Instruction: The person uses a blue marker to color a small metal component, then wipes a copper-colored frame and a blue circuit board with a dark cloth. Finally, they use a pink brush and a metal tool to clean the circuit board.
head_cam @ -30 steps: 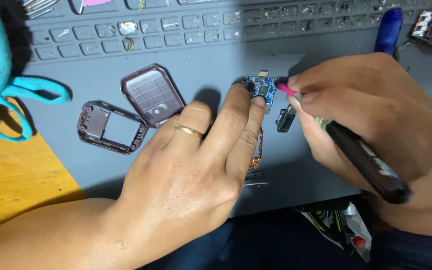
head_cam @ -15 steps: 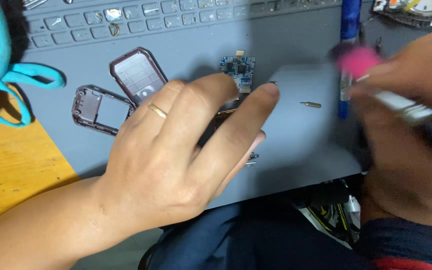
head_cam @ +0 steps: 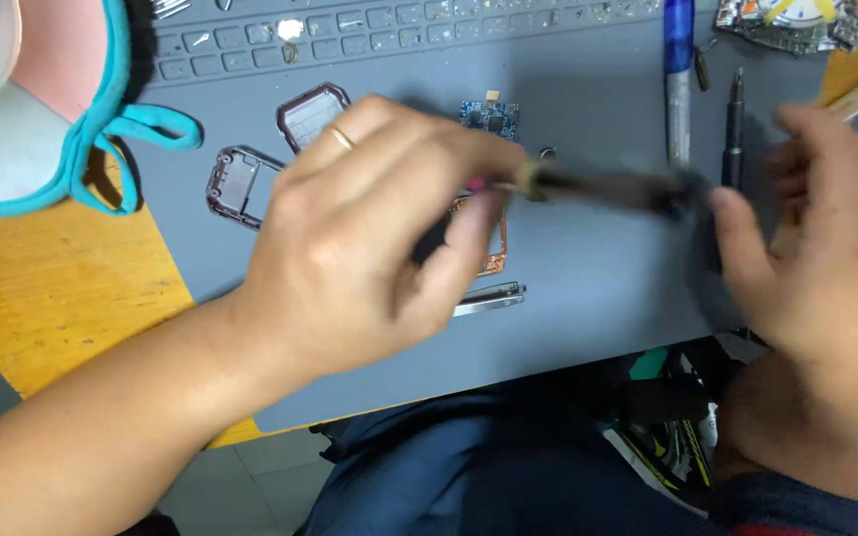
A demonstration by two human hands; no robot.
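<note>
So the dark screwdriver-type tool (head_cam: 598, 187) is lying pretty much flat across the view, long axis running side to side. Its pink-collared tip end sits right under the left hand (head_cam: 369, 248), pinched between the left fingertips (head_cam: 469, 223) and the thumb side, and the black handle points away toward the right hand (head_cam: 826, 238). It's motion-blurred, so I can't make out the very tip.

Left hand is closed on the tool's front end, fingers curled down over it; there's a gold ring (head_cam: 342, 138) on one finger. Right hand is at the handle's far end, fingers spread fairly loose. It's too smeared for me to say whether it's actually gripping the handle or only touching it.

Just below the left fingertips there's a copper-coloured frame piece (head_cam: 494, 243) on the grey work mat (head_cam: 598, 288), partly hidden by the hand, and a thin silver strip (head_cam: 489, 299) a bit nearer to me. Beyond the fingers, a small blue circuit board (head_cam: 490, 116). Off past the left knuckles lie a dark screen panel (head_cam: 308, 111) and an empty dark bezel frame (head_cam: 235, 182), near each other.

Past the right hand: a blue pen (head_cam: 679, 69) and a thin dark driver (head_cam: 734, 124), both pointing away from me, side by side. A teal-trimmed mask (head_cam: 62, 109) sits far off on the left hand's side.
</note>
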